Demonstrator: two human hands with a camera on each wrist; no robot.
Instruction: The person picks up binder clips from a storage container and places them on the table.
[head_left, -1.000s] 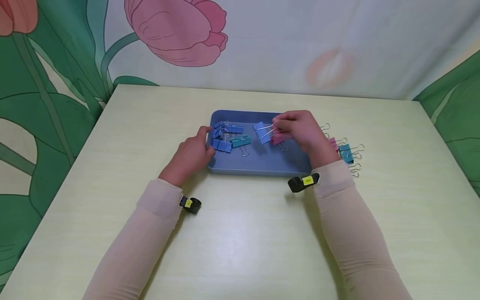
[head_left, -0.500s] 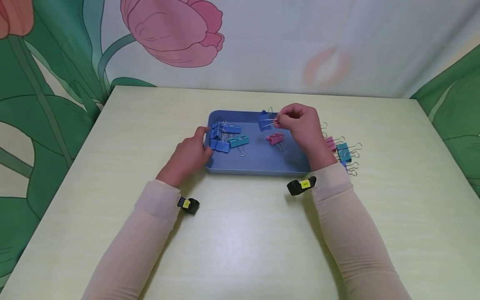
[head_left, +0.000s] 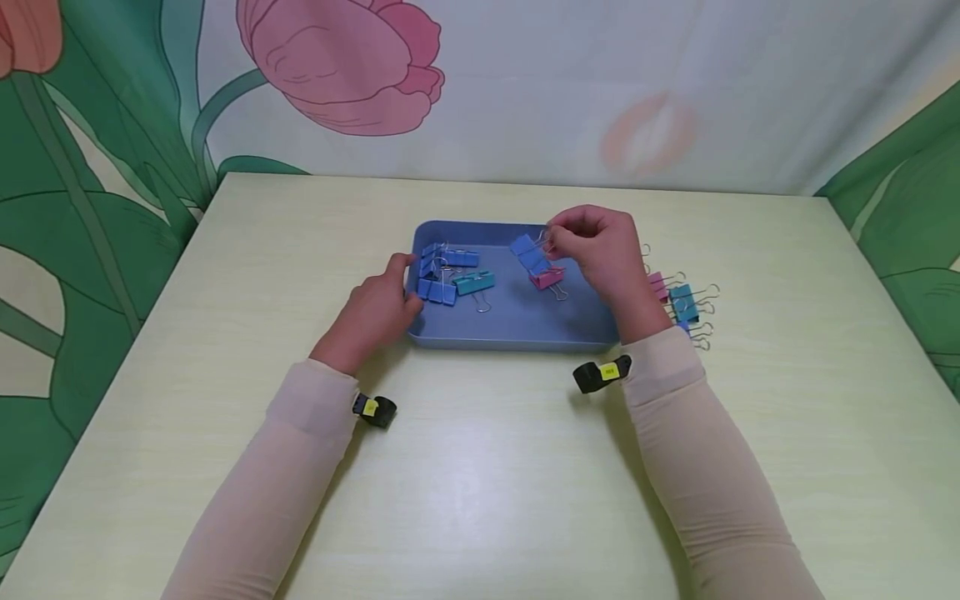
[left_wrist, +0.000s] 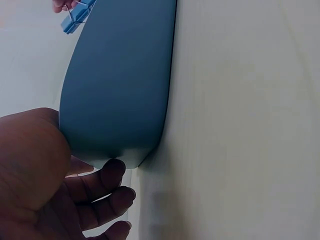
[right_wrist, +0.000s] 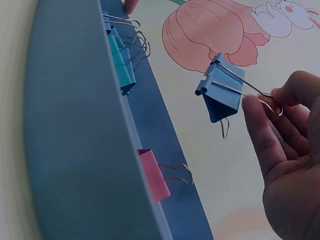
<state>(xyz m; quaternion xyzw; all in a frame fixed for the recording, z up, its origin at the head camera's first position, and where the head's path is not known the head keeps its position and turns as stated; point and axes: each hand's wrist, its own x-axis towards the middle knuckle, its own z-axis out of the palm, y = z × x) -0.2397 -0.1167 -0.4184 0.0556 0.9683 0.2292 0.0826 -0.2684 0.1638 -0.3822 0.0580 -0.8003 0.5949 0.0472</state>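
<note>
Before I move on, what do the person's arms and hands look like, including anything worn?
Long, pale pinkish-beige fabric covers both arms: left sleeve and matching right sleeve. A small, black left wrist device and similar right wrist device each carry a yellow label, its marking too small to read. The left hand and right hand are ungloved. No cables show.

here's one shallow blue tray (head_left: 510, 328)! at least three blue metal binder clips (head_left: 437, 292) inside, one raised blue clip (head_left: 531, 255), one teal clip (head_left: 474, 283), one pink clip (head_left: 546, 282); outside, a second pink clip (head_left: 657, 286), second teal clip (head_left: 683, 303), further blue clip (head_left: 683, 326)!
</note>
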